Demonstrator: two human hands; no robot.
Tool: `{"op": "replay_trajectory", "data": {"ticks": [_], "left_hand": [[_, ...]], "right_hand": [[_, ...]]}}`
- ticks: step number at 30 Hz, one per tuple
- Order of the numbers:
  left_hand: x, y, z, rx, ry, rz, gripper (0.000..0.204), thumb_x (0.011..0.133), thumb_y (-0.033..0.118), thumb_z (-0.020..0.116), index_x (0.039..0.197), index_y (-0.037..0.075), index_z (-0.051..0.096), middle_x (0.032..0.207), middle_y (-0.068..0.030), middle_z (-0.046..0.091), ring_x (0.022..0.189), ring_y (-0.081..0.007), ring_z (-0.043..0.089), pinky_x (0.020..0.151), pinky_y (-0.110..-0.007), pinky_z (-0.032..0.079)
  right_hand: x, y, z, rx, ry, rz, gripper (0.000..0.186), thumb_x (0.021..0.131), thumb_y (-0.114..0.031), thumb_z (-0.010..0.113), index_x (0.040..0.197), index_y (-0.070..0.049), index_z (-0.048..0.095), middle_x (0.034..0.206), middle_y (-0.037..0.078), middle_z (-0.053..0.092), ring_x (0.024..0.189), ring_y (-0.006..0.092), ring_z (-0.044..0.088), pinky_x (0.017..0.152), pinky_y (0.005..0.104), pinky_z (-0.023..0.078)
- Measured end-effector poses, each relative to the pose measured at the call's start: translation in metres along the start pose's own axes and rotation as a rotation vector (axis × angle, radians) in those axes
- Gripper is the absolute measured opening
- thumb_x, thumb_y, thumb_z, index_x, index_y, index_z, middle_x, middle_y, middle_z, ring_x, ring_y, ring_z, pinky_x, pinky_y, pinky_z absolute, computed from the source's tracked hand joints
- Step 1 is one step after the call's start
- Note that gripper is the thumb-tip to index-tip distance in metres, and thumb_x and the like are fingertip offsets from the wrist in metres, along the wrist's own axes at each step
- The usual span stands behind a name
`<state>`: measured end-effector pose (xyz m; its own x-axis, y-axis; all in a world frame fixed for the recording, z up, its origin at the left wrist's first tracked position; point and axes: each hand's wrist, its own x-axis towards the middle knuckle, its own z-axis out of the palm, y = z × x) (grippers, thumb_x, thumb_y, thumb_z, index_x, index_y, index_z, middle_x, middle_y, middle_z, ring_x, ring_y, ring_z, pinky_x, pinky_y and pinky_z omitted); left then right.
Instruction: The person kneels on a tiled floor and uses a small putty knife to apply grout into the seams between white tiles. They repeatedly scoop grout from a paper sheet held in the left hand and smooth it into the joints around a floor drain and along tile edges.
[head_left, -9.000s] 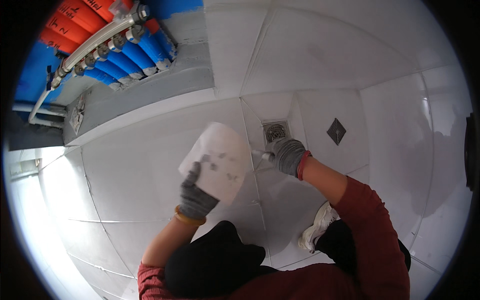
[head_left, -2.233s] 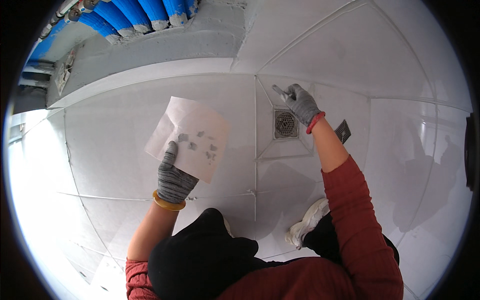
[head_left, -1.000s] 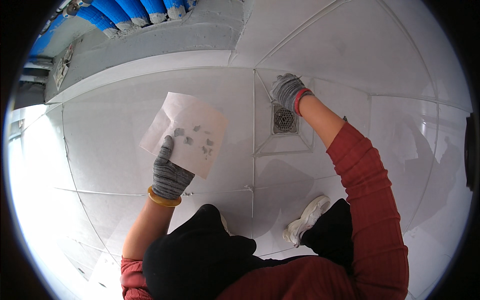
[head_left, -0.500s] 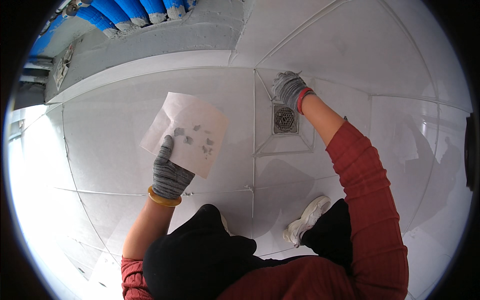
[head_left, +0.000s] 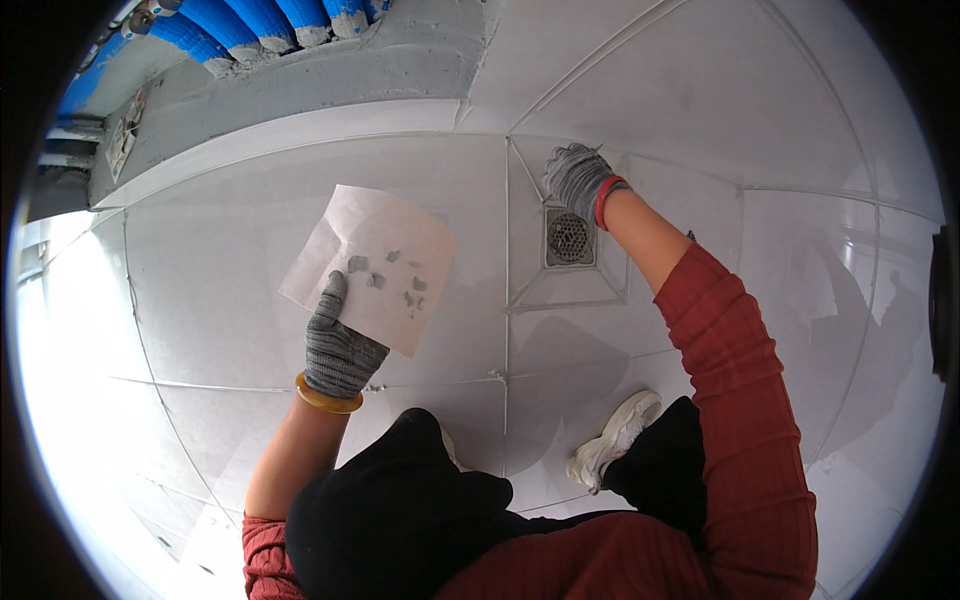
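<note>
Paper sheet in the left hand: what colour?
Pale pinkish white: the paper sheet carries scattered grey patches; best seen in the head view.

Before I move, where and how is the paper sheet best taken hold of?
I'd pinch the paper sheet at its far edge, coming from the right, thumb on top and fingers beneath. That edge looks bare: the grey bits lie further in, and the left hand holds the near-left side. It looks thin and creased, so a light, level grip seems wise.
</note>
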<state>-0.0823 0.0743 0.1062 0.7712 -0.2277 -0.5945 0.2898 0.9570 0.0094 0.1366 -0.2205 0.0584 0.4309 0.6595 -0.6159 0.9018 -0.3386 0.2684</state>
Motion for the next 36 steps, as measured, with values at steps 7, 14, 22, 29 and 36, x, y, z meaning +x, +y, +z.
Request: {"op": "replay_trajectory", "data": {"ticks": [7, 14, 22, 29, 36], "left_hand": [[-0.0004, -0.0002, 0.0005, 0.005, 0.014, -0.001, 0.049, 0.093, 0.032, 0.046, 0.133, 0.006, 0.036, 0.131, -0.0127, 0.043, 0.12, -0.0267, 0.042, 0.103, -0.045, 0.034], [0.0, 0.0008, -0.0026, 0.014, -0.029, 0.002, 0.049, 0.095, 0.032, 0.042, 0.135, 0.004, 0.034, 0.133, -0.0134, 0.042, 0.122, -0.0259, 0.041, 0.104, -0.043, 0.033], [0.0009, 0.0002, -0.0014, 0.027, -0.005, 0.012, 0.05, 0.095, 0.032, 0.041, 0.135, 0.004, 0.033, 0.133, -0.0136, 0.042, 0.122, -0.0256, 0.042, 0.104, -0.042, 0.033], [0.0008, 0.0003, 0.0009, 0.004, -0.015, -0.004, 0.049, 0.095, 0.032, 0.042, 0.135, 0.005, 0.034, 0.133, -0.0138, 0.042, 0.123, -0.0265, 0.041, 0.104, -0.044, 0.033], [0.0006, 0.0007, -0.0001, -0.002, 0.008, 0.002, 0.05, 0.094, 0.032, 0.043, 0.135, 0.005, 0.033, 0.134, -0.0142, 0.041, 0.123, -0.0286, 0.04, 0.104, -0.046, 0.033]], "right_hand": [[0.0002, -0.0007, -0.0013, 0.019, 0.024, -0.01, 0.016, 0.076, -0.018, 0.057, 0.085, -0.008, 0.067, 0.09, 0.007, 0.065, 0.095, 0.024, 0.057, 0.078, 0.0374, 0.044], [0.0001, -0.0003, -0.0035, 0.004, 0.052, -0.018, 0.016, 0.075, -0.018, 0.057, 0.083, -0.008, 0.066, 0.089, 0.008, 0.065, 0.093, 0.0246, 0.058, 0.077, 0.0381, 0.044], [0.0021, 0.0002, -0.0054, -0.004, 0.049, -0.01, 0.016, 0.074, -0.017, 0.057, 0.083, -0.008, 0.067, 0.088, 0.007, 0.065, 0.094, 0.0245, 0.058, 0.078, 0.0379, 0.044], [0.0043, 0.0016, -0.0057, 0.005, 0.047, -0.001, 0.016, 0.074, -0.017, 0.057, 0.084, -0.008, 0.067, 0.089, 0.007, 0.064, 0.095, 0.0238, 0.058, 0.08, 0.0372, 0.044], [0.0046, 0.0025, -0.0085, 0.007, 0.038, 0.003, 0.016, 0.075, -0.015, 0.057, 0.085, -0.008, 0.067, 0.09, 0.007, 0.064, 0.096, 0.0232, 0.057, 0.079, 0.0366, 0.044]]}}
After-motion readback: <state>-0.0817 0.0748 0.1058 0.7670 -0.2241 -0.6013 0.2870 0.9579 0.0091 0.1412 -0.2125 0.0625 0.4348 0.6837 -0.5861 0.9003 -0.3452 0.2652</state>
